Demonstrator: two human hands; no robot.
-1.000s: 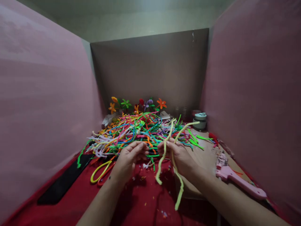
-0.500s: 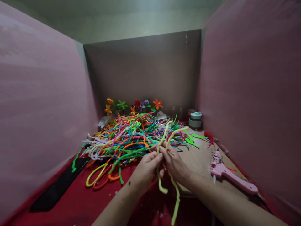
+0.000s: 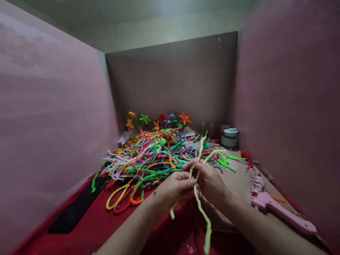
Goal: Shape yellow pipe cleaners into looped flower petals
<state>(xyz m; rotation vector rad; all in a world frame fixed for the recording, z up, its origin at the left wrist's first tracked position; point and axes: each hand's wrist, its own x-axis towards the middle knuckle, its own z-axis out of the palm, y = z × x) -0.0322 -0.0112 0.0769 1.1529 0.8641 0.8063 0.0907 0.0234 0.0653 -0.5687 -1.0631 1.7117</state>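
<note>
Both hands pinch the same pale yellow-green pipe cleaners [image 3: 198,198]: left hand [image 3: 176,187] closed low on the strands, right hand [image 3: 209,180] closed just above, fingertips meeting. Strand tips rise toward the multicoloured pile [image 3: 156,156]; tails dangle over the red cloth [image 3: 106,226]. Step in hand, likely: twisting the two strands together at the pinch. Next calls for steady counter-rotation. No readable writing; pink glue gun [image 3: 278,209] unlabelled.

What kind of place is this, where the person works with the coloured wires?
Probably a small craft workstation, screened by pink panels. Signs: a big pile of pipe cleaners, finished pipe-cleaner flowers at the back, and a pink glue gun on the table.
</note>
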